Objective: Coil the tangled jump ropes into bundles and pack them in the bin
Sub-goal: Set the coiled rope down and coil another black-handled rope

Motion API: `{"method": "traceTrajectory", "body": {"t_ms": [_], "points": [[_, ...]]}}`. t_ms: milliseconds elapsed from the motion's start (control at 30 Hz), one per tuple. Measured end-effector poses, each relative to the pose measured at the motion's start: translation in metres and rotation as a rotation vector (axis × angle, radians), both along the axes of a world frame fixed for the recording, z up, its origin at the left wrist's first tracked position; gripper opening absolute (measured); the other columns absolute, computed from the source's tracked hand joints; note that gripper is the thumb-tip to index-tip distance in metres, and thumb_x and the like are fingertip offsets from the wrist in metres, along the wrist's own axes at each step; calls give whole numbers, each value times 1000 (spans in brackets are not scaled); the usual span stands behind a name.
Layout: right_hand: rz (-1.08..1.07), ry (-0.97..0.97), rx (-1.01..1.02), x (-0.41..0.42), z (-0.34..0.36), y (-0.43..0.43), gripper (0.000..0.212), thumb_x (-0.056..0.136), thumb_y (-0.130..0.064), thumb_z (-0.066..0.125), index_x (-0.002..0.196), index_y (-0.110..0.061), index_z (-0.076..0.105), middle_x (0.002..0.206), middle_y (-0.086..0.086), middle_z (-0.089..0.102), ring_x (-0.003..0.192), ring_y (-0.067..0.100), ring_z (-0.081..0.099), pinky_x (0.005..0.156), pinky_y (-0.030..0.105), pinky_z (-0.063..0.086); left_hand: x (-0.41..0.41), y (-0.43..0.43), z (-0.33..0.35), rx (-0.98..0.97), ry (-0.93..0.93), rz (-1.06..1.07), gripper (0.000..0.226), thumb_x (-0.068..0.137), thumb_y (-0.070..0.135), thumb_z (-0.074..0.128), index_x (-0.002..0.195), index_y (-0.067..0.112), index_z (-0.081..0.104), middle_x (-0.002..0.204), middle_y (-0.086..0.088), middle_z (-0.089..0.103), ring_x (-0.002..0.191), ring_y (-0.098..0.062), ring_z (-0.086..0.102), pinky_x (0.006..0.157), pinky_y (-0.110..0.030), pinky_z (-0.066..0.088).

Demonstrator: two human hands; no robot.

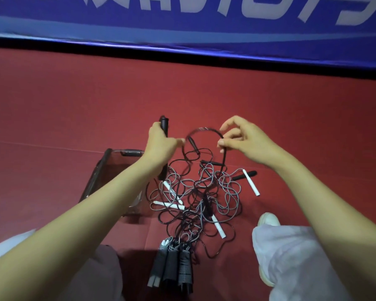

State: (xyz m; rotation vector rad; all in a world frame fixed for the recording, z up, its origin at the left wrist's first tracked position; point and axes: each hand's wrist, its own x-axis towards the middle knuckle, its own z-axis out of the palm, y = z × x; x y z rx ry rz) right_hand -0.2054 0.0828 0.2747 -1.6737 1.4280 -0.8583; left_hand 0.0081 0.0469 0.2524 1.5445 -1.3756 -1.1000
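My left hand (161,144) grips a black handle (164,123). My right hand (243,140) pinches its black rope (204,129), which arches between them above the tangle (202,196) on the floor (74,105). Three wrapped bundles (172,268) lie by my knees, outside the bin (100,168) left of the tangle. Most ropes are uncoiled, and packing looks unstarted.

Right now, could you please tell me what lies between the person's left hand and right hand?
In the head view, a thin black rope arches there, pinched by the right hand; the left hand grips a black handle.
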Motion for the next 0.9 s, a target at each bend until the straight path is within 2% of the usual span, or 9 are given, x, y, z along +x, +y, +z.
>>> {"method": "traceTrajectory", "body": {"t_ms": [100,200,300,433,500,600,667,767,900], "points": [[67,3,-73,6,1,2,15,87,-3,67,87,-16,60,71,-1,70,65,15,67,80,31,52,-7,12,2,-162,-81,-236,42,83,23,75,119,11,57,110,-1,61,96,-16,56,80,-22,42],[72,-52,-101,14,3,5,14,88,-3,66,88,-14,58,67,-4,67,62,14,64,74,26,51,-17,23,8,-130,17,-459,20,90,23,67,103,9,62,80,-3,57,66,-13,49,61,-24,39],[94,-153,44,15,7,8,13,91,-4,62,94,-9,50,68,2,67,63,15,64,64,21,50,-20,26,13,-155,226,-364,6,93,13,61,88,15,58,68,2,53,58,-11,42,57,-25,35],[150,288,207,6,-9,7,17,92,-18,64,94,-17,47,73,-2,72,62,4,60,68,32,47,-8,9,31,-176,458,-14,15,95,12,56,81,17,54,60,11,52,52,-6,42,54,-21,35],[63,280,168,2,-11,6,20,94,-18,62,91,-21,43,71,-3,72,57,5,58,65,31,44,7,-5,32,-139,261,96,6,92,13,60,92,14,54,73,3,52,60,-11,45,55,-23,35],[-19,89,49,3,-3,7,19,93,-11,61,88,-18,45,70,1,72,65,15,67,71,31,49,18,-9,18,-158,-156,40,28,86,16,70,106,9,53,103,-8,56,88,-21,50,72,-29,39],[23,52,1,9,1,8,17,91,-10,63,86,-15,48,71,2,72,64,16,67,69,28,51,9,2,14,-227,-93,-139,35,84,21,73,115,9,59,107,-2,62,90,-15,55,80,-27,41],[42,8,-74,21,1,8,18,88,-5,66,82,-16,53,63,-4,69,57,12,63,63,22,50,-12,19,12,-141,23,-436,16,89,28,68,99,16,64,72,13,59,65,-7,48,63,-25,39],[-11,-80,-76,24,3,4,20,88,-4,66,84,-19,53,65,-3,64,55,14,59,62,24,50,-17,20,12,-142,126,-411,17,92,24,63,80,15,56,60,3,49,54,-11,40,52,-24,33]]}}
